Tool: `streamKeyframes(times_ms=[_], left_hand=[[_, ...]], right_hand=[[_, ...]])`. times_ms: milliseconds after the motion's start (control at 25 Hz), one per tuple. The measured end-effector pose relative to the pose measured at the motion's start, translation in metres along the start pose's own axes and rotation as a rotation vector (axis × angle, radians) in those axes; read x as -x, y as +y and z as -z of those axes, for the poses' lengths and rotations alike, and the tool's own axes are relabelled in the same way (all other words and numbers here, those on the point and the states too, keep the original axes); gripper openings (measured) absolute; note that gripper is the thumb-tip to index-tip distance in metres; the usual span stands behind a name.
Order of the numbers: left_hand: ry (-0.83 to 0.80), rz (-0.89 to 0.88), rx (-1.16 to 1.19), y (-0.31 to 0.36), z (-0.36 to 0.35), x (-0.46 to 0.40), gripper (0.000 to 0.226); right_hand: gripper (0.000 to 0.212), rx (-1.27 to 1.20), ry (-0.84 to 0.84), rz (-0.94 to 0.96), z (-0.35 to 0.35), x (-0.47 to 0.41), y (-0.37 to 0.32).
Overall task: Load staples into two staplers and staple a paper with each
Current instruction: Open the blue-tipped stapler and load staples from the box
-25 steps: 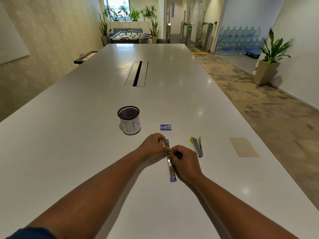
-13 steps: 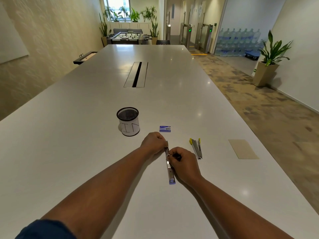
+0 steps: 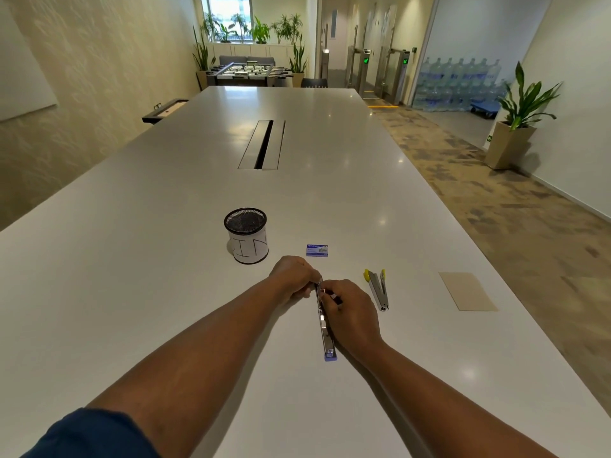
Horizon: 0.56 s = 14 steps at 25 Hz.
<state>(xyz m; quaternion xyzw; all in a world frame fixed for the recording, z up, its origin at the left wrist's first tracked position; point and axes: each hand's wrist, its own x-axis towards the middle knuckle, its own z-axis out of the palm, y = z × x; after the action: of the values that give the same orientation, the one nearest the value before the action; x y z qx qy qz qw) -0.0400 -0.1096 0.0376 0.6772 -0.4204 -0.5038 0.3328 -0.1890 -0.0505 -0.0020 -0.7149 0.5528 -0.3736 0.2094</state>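
Observation:
A blue-tipped metal stapler (image 3: pixel 325 332) lies opened flat on the white table (image 3: pixel 165 259), stretched toward me. My left hand (image 3: pixel 292 276) grips its far end. My right hand (image 3: pixel 347 312) rests along its right side, fingertips pinched at the open channel near the far end; what they pinch is too small to tell. A second stapler with yellow tips (image 3: pixel 377 287) lies to the right, untouched. A small blue staple box (image 3: pixel 317 250) sits just beyond my hands. A tan paper (image 3: pixel 467 290) lies farther right.
A black mesh cup with a white label (image 3: pixel 246 236) stands left of the staple box. A cable slot (image 3: pixel 263 144) runs down the table's middle. The table's right edge drops to carpeted floor; a potted plant (image 3: pixel 515 120) stands by the right wall.
The hands have stayed on the blue stapler, with the right fingertips shifting slightly along the channel. The view has tilted a little lower.

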Motion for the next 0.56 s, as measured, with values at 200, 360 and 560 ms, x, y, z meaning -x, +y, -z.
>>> streamKeyframes(times_ms=[200,360,560], left_hand=[[-0.013,0.018,0.035,-0.002,0.001,-0.003,0.006],[-0.031,-0.017,0.074,-0.007,0.004,-0.003,0.004],[-0.015,-0.125,0.036,-0.019,0.006,-0.003,0.004]], right_hand=[[0.019,0.09,-0.057,0.006,-0.006,-0.007,0.004],[0.016,0.051,-0.039,0.006,-0.004,-0.006,0.003],[0.023,0.049,-0.02,-0.081,0.002,0.0,0.0]])
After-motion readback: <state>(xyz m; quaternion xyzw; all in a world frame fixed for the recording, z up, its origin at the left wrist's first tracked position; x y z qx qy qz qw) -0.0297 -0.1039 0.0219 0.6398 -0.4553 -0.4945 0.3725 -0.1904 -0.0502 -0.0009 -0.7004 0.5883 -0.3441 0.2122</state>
